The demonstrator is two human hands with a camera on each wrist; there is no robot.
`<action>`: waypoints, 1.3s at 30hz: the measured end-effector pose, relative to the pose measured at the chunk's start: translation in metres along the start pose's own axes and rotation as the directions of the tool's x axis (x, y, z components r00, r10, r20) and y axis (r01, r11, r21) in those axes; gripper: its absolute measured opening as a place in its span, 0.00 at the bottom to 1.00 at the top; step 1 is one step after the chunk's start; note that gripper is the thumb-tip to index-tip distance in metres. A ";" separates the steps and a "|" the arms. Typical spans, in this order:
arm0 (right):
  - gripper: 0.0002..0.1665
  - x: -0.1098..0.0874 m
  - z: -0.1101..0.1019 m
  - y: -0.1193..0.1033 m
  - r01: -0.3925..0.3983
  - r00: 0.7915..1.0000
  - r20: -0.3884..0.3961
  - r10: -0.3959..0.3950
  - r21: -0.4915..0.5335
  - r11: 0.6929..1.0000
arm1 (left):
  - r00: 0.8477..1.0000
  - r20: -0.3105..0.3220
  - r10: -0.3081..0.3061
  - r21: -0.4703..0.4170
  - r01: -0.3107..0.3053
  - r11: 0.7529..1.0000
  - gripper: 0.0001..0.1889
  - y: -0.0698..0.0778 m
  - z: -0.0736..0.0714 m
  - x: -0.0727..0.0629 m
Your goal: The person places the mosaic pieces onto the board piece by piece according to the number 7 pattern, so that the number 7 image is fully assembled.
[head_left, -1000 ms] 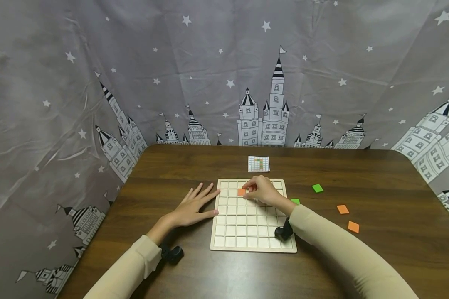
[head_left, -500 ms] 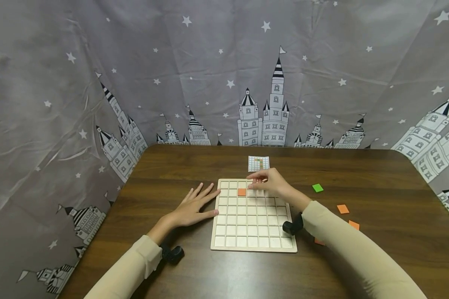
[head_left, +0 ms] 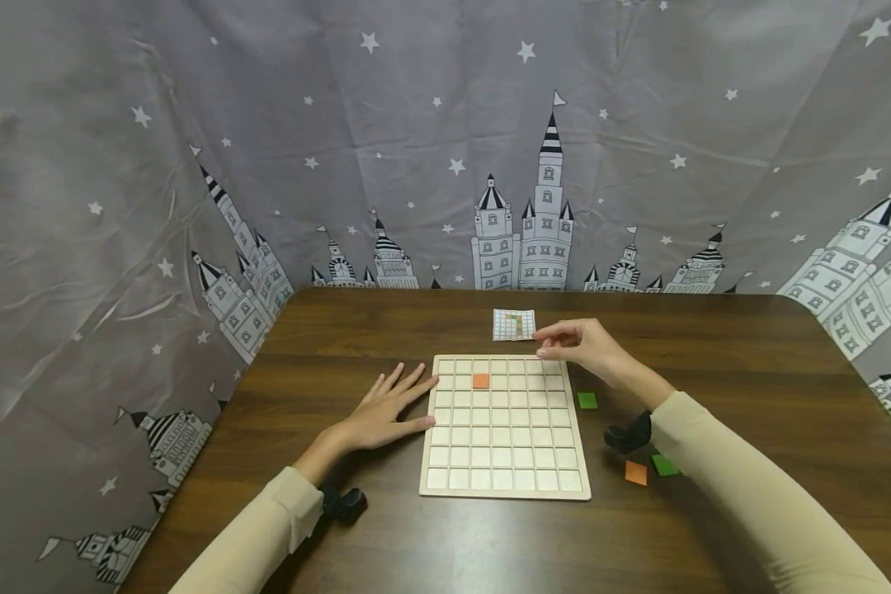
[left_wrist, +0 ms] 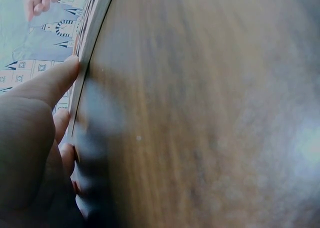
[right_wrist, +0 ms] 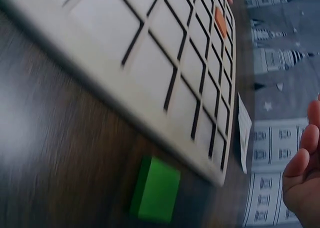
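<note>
A pale wooden grid board lies on the table with one orange square tile in a cell of its second row from the back. My left hand is flat with fingers spread, its fingertips and thumb touching the board's left edge. Above the board's back right corner hovers my right hand, fingers loosely bent, with nothing seen between them. Closest to that hand on the table is a green tile, just off the board's right edge; in the right wrist view this green tile looks thick.
Behind the board lies a small printed card with a grid and a coloured pattern. Right of the board are another orange tile and a green tile, partly covered by the right sleeve. A grey castle-print curtain hangs behind the table.
My right hand has come off the orange tile and moved right and away, leaving the tile in its cell. The right arm now covers tiles seen earlier farther right. The left hand stays put.
</note>
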State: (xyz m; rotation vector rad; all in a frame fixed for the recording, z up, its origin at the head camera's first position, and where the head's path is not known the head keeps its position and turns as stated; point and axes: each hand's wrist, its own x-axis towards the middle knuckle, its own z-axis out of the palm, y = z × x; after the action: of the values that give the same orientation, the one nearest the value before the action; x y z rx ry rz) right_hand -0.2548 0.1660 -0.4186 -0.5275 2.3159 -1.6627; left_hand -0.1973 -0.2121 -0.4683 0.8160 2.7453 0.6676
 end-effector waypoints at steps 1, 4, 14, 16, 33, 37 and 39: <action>0.21 -0.001 -0.004 0.002 0.002 1.000 -0.004 -0.002 -0.003 1.000 | 1.000 0.001 -0.001 -0.001 0.001 1.000 0.38 0.000 0.000 0.000; 0.22 -0.006 -0.014 0.007 0.004 1.000 -0.015 -0.004 -0.004 1.000 | 1.000 0.004 -0.003 0.001 0.003 1.000 0.38 0.000 0.000 0.000; 0.23 -0.025 -0.035 0.023 -0.009 1.000 -0.021 0.008 -0.080 0.997 | 1.000 0.002 0.011 0.003 -0.011 1.000 0.38 0.000 -0.001 0.003; 0.23 -0.029 -0.037 0.026 -0.021 1.000 -0.019 0.019 -0.094 0.995 | 1.000 0.000 0.010 0.003 -0.010 1.000 0.38 0.000 -0.001 0.003; 0.23 -0.051 -0.046 0.048 -0.064 0.993 0.087 0.073 -0.106 0.992 | 1.000 -0.006 0.007 -0.004 -0.007 1.000 0.38 0.001 -0.001 0.002; 0.22 -0.052 -0.046 0.052 -0.058 0.992 0.106 0.070 -0.119 0.991 | 1.000 -0.003 0.006 -0.007 -0.006 1.000 0.38 0.002 -0.001 0.001; 0.22 -0.053 -0.045 0.054 -0.055 0.992 0.110 0.069 -0.126 0.991 | 1.000 0.002 0.001 -0.005 -0.001 1.000 0.38 0.002 -0.001 0.001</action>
State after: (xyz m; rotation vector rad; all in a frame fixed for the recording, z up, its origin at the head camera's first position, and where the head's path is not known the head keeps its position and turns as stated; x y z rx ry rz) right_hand -0.2322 0.2426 -0.4557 -0.5543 2.3367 -1.4309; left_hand -0.1976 -0.2104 -0.4670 0.8167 2.7406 0.6740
